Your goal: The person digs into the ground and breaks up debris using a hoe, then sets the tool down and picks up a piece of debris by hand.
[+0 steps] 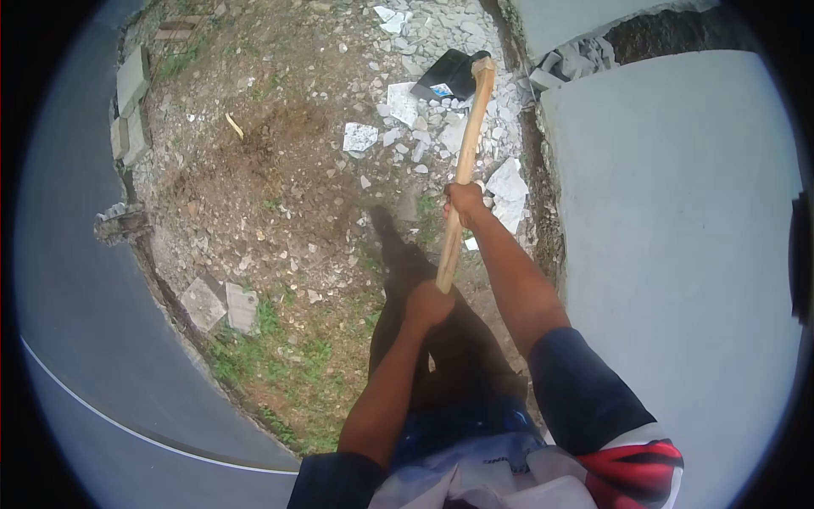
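Because the left hand (428, 305) clamps the handle (470, 140) and the right hand (464, 200) grips it nearer the blade (458, 72), such spacing should steady it.

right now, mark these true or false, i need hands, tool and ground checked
1. Both hands are on the wooden handle. True: the left hand and the right hand both grip the wooden handle.
2. The left hand is the one nearer the blade. False: the right hand is nearer; the left is at the opposite end.
3. The black blade has a small sticker on it. True.
4. The blade is over green grass. False: it is among pale rubble; the green grass is nearer the person.
5. A thin pale strip lies on the dirt, apart from the tool. True.
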A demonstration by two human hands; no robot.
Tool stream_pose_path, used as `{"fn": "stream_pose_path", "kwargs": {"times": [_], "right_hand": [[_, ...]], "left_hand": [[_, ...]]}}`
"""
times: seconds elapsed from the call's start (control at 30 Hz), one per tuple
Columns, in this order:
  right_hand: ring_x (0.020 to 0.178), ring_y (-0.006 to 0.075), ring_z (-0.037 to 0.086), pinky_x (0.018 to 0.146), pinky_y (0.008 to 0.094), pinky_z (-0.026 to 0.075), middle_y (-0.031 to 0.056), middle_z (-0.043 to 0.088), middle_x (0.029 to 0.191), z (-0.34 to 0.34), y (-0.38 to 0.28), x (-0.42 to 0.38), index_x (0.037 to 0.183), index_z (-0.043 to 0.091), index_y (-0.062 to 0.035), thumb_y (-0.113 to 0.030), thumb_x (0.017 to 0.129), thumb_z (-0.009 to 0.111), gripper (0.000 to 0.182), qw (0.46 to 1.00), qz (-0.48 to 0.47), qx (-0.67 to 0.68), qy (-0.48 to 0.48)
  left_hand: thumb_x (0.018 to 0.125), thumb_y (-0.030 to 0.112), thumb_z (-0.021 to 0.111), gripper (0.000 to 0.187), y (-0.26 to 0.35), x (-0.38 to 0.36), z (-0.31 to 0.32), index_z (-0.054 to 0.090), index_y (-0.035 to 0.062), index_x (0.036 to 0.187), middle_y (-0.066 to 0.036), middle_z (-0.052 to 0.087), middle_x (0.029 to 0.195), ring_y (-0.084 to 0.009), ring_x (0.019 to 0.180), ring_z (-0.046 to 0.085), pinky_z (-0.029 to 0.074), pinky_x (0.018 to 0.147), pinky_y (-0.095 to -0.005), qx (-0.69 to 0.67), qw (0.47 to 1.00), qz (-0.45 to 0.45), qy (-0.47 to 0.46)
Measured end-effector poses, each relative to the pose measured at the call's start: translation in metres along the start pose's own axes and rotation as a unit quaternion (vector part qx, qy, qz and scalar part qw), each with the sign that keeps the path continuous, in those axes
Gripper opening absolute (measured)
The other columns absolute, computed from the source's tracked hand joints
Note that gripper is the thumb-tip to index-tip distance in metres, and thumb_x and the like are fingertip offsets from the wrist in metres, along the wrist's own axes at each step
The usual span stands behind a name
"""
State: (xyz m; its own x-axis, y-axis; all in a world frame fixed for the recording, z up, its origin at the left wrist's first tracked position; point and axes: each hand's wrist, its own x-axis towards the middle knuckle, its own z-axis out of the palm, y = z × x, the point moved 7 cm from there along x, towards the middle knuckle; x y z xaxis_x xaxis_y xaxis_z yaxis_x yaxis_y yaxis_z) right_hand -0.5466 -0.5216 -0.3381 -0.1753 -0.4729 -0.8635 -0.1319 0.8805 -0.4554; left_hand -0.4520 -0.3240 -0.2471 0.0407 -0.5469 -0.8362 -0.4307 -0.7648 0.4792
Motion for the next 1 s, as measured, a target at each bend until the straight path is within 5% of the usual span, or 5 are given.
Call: {"fn": "stream_pose_path", "kwargs": {"times": [0.33, 0.67, 0.77, 0.87, 1.0], "right_hand": [[0.041, 0.0199, 0.054, 0.036, 0.0369, 0.045, 0.0113, 0.056, 0.067, -0.068, 0.190, -0.136, 0.109, 0.051, 0.0067, 0.003, 0.079, 0.064, 0.033, 0.997, 0.049, -0.050, -0.021], [0.042, 0.0159, 0.053, 0.039, 0.0301, 0.044, 0.0078, 0.055, 0.067, -0.136, -0.082, -0.110, 0.096, 0.047, 0.0022, -0.003, 0.084, 0.064, 0.021, 0.966, -0.259, 0.006, 0.003], [0.044, 0.0164, 0.054, 0.040, 0.0302, 0.046, 0.0092, 0.056, 0.069, -0.144, -0.175, -0.062, 0.096, 0.047, 0.0038, -0.003, 0.084, 0.063, 0.021, 0.943, -0.327, -0.055, 0.024], [0.044, 0.0194, 0.056, 0.039, 0.0340, 0.047, 0.0124, 0.058, 0.070, -0.154, -0.182, 0.033, 0.100, 0.049, 0.0070, -0.002, 0.081, 0.062, 0.025, 0.955, -0.266, -0.121, 0.042], [0.044, 0.0232, 0.058, 0.038, 0.0389, 0.049, 0.0178, 0.061, 0.071, -0.170, -0.136, 0.129, 0.104, 0.050, 0.0094, -0.001, 0.078, 0.060, 0.030, 0.974, -0.141, -0.176, 0.029]], "left_hand": [[0.082, 0.039, 0.063, 0.050, -0.131, -0.155, 0.173, 0.068, -0.0082, 0.100, -0.031, 0.067, 0.096, -0.0432, 0.098, 0.066, 0.054, 0.084, -0.0470, 0.020, 0.983, -0.118, -0.142], [0.081, 0.028, 0.069, 0.030, 0.073, 0.004, 0.127, 0.067, -0.0006, 0.090, -0.025, 0.067, 0.079, -0.0409, 0.080, 0.068, 0.054, 0.070, -0.0466, -0.076, 0.990, 0.120, 0.006], [0.082, 0.029, 0.064, 0.031, 0.148, 0.080, 0.109, 0.068, 0.0032, 0.097, -0.026, 0.067, 0.094, -0.0445, 0.093, 0.063, 0.052, 0.078, -0.0501, -0.121, 0.979, 0.160, 0.041], [0.078, 0.028, 0.065, 0.039, 0.177, 0.141, 0.141, 0.066, -0.0040, 0.099, -0.030, 0.066, 0.093, -0.0443, 0.092, 0.065, 0.052, 0.078, -0.0479, -0.125, 0.983, 0.125, -0.038], [0.075, 0.018, 0.068, 0.027, 0.167, 0.152, 0.213, 0.058, -0.0067, 0.070, -0.011, 0.058, 0.057, -0.0201, 0.046, 0.058, 0.046, 0.045, -0.0374, -0.223, 0.974, 0.014, -0.042]]}}
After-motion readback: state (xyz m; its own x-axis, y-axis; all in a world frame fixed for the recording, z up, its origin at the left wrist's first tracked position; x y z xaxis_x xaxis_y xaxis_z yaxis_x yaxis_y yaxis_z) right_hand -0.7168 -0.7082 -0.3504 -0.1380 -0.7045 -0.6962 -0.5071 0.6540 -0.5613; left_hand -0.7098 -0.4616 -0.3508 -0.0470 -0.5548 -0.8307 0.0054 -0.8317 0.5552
